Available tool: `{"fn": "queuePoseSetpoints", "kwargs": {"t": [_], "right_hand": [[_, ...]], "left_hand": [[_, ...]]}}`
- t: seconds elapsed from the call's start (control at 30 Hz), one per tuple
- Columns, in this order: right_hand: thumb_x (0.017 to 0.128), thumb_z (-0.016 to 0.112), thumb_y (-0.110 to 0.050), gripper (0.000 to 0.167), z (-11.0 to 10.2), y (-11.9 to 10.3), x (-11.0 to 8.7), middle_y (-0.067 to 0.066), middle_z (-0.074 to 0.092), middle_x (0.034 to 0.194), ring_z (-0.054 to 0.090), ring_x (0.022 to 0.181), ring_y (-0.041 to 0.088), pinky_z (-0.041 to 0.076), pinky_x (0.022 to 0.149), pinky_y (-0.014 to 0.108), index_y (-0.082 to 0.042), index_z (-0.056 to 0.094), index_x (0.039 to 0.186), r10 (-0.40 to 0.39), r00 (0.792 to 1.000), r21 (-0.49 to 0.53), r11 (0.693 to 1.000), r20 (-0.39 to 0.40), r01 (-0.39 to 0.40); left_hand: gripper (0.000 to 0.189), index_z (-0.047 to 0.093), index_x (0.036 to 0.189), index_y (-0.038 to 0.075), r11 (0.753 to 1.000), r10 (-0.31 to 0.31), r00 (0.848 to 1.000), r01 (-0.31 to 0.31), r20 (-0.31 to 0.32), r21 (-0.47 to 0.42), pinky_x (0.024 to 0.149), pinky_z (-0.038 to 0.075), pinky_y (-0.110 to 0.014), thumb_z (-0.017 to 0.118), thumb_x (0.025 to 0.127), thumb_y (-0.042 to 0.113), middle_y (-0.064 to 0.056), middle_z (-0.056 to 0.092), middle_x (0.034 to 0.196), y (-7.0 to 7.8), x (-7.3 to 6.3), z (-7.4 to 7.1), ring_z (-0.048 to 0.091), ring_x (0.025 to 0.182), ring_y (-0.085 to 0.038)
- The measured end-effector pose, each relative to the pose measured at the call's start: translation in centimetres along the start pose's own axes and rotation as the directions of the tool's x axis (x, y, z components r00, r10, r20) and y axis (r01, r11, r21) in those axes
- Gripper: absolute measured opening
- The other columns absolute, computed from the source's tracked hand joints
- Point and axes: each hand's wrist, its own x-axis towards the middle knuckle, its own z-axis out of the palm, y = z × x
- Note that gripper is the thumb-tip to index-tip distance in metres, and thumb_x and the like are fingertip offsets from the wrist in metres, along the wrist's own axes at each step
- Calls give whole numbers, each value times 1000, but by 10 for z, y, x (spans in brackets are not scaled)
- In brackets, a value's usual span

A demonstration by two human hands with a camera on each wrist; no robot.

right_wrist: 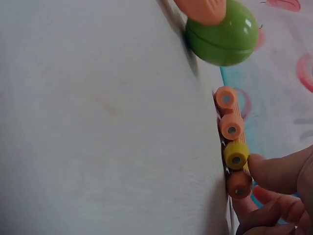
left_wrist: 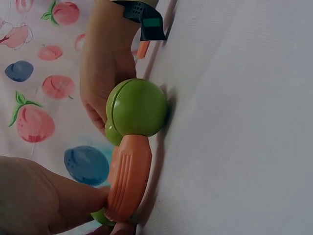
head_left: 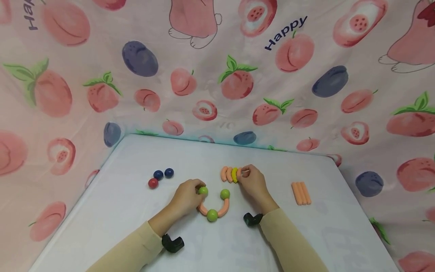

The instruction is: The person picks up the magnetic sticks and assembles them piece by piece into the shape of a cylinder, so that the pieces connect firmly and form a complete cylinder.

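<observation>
My left hand [head_left: 185, 198] grips the green ball [head_left: 203, 190] at the upper left end of a U-shaped chain. Two orange curved sticks [head_left: 223, 208] form the chain's sides, joined by a second green ball [head_left: 212, 215] at the bottom; a third green ball [head_left: 225, 193] tops its right end. Behind it lies a row of curved sticks, with a yellow curved stick [right_wrist: 236, 155] among orange ones. My right hand [head_left: 255, 186] pinches the rightmost orange curved stick [right_wrist: 239, 184], thumb beside the yellow one. Grey round spots mark the sticks' ends in the right wrist view.
Two blue balls [head_left: 158, 175] and a red ball [head_left: 153, 183] sit at the left of the white table [head_left: 136, 230]. Several straight orange sticks [head_left: 301, 193] lie side by side at the right. A fruit-printed curtain [head_left: 210, 87] rises behind the table.
</observation>
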Motion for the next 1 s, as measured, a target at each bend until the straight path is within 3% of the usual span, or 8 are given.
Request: {"fn": "queuePoseSetpoints", "kwargs": {"t": [0.27, 0.57, 0.77, 1.0], "right_hand": [[97, 72, -16, 28, -1, -3, 0, 10, 70, 98, 63, 84, 24, 50, 70, 31, -8, 69, 124, 0, 1000, -77, 997, -29, -2], [92, 81, -20, 33, -4, 1, -1, 8, 66, 94, 59, 83, 24, 46, 69, 32, -10, 71, 122, 4, 998, -89, 996, -57, -9], [102, 72, -28, 26, -8, 0, -11, 9, 67, 99, 60, 86, 25, 48, 68, 31, -12, 72, 123, 24, 997, -13, 1000, -68, -25], [102, 72, -22, 24, -8, -6, -33, 9, 71, 107, 60, 92, 24, 50, 71, 29, -17, 74, 125, 38, 997, 157, 986, 73, -49]], "left_hand": [[35, 76, 125, 11, 999, 42, 997, -42, 66, -3, 89, 57, -40, 82, 91, 9, -6, 75, 114, -1, 0, -1, 65, 97, -18], [28, 75, 115, 11, 1000, -5, 1000, 5, 28, 6, 77, 54, -32, 85, 90, 15, -5, 72, 102, -1, -1, 1, 63, 92, -19], [26, 75, 115, 10, 1000, 10, 999, -9, 40, -25, 73, 51, -30, 85, 91, 13, -5, 70, 101, -1, -2, 1, 60, 88, -18], [27, 75, 116, 10, 999, 20, 999, -18, 43, -41, 73, 51, -30, 85, 91, 13, -4, 70, 101, -1, -1, 1, 59, 87, -17]]}}
